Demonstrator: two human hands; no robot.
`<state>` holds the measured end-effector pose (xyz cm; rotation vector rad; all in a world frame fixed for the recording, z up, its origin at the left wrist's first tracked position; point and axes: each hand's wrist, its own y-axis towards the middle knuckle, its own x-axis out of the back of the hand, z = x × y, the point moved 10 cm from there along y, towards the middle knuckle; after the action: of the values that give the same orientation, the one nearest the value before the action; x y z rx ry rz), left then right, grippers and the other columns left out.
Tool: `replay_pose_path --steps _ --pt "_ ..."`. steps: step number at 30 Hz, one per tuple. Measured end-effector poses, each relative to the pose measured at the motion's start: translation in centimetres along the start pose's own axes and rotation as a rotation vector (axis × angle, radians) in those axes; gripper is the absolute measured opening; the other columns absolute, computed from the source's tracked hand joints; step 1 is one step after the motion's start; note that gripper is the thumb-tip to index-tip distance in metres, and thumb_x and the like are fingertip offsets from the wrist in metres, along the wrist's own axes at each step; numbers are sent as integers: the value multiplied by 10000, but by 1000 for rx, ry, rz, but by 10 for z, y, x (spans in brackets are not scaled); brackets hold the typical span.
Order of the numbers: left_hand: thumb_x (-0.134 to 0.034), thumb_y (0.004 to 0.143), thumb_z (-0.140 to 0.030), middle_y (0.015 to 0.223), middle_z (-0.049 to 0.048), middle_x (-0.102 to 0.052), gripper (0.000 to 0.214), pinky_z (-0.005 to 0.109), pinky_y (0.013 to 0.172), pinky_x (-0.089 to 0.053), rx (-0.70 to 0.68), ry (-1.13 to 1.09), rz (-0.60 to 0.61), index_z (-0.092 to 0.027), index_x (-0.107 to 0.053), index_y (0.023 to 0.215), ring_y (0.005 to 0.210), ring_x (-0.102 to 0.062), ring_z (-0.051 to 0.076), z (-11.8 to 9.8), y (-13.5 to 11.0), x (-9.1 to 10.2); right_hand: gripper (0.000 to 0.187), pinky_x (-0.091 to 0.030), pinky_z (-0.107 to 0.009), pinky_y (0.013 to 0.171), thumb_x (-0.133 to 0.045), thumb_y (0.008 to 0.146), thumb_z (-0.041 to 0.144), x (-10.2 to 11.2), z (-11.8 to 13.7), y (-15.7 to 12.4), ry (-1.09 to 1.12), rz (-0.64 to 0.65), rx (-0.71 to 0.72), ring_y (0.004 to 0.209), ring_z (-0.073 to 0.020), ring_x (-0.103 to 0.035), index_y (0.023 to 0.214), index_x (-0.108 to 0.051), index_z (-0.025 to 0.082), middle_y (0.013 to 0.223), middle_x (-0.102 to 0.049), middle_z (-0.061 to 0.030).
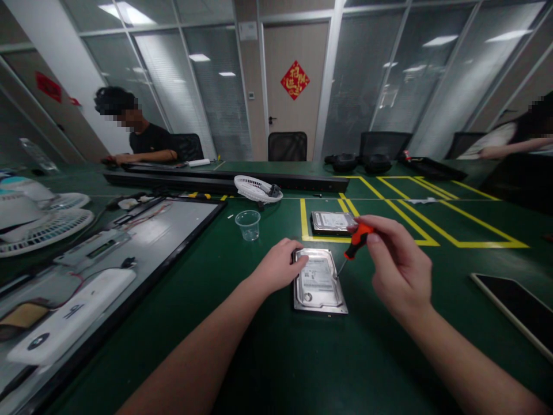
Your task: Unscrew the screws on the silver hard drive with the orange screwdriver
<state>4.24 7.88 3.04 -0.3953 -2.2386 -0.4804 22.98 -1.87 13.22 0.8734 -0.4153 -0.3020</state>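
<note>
A silver hard drive [319, 282] lies flat on the green table [268, 346] in front of me. My left hand [280, 266] rests on its left edge, fingers curled against the top left corner. My right hand [395, 262] pinches a screwdriver with an orange and black handle [358, 240]; its thin shaft slants down to the drive's right edge. A second hard drive [332, 222] lies just behind, inside a yellow taped square.
A clear plastic cup [249, 224] stands left of the drives. A large opened flat panel with a white box [99, 271] fills the left side. A white fan grille [258, 189], a long black bar [224, 181], a dark tablet [516, 308] at right. Two other people sit at the far corners.
</note>
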Motion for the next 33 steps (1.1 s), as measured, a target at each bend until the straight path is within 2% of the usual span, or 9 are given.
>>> replay_pose_path --steps 6,11,17,26,30,33 --pt "-581 982 -400 1139 100 -669 344 363 888 -531 -14 9 -4 -170 -713 1202 981 -659 238 -1 0 0 293 -598 -406 914 -581 1003 225 -2 -3 -1 80 -4 -43 1071 -230 -719 1279 -664 272 1193 -715 -78" --pt "-581 982 -395 1118 98 -670 340 365 865 -533 -19 3 -8 -165 -712 1197 949 -655 230 0 1 0 253 -585 -403 897 -671 943 232 2 -6 -1 30 -53 -27 988 -216 -689 1195 -664 256 1118 -681 -73" --pt "-576 989 -384 1126 100 -674 320 364 874 -531 -45 29 -26 -173 -718 1183 969 -653 233 0 2 -1 296 -592 -412 890 -742 890 245 2 -8 -1 16 -64 -21 1000 -223 -679 1169 -646 267 1124 -666 -65" --pt "-570 993 -402 1111 96 -670 321 366 881 -524 -62 39 -25 -178 -719 1169 967 -644 232 1 2 -2 215 -632 -413 889 -579 1009 251 -4 -2 -2 183 -2 -44 1052 -229 -736 1215 -638 262 1198 -700 -92" --pt "-574 990 -400 1110 93 -671 322 365 874 -523 -50 40 -20 -182 -719 1176 972 -645 233 1 2 -2 237 -640 -410 887 -654 967 242 -4 -4 -2 187 -32 -53 1037 -224 -749 1199 -614 267 1243 -702 -95" --pt "-573 990 -400 1113 95 -672 326 368 874 -523 -55 40 -18 -181 -719 1184 977 -645 238 1 2 -2 280 -641 -410 864 -722 918 225 -4 -7 -1 183 -54 -64 993 -223 -757 1160 -591 271 1167 -732 -79"
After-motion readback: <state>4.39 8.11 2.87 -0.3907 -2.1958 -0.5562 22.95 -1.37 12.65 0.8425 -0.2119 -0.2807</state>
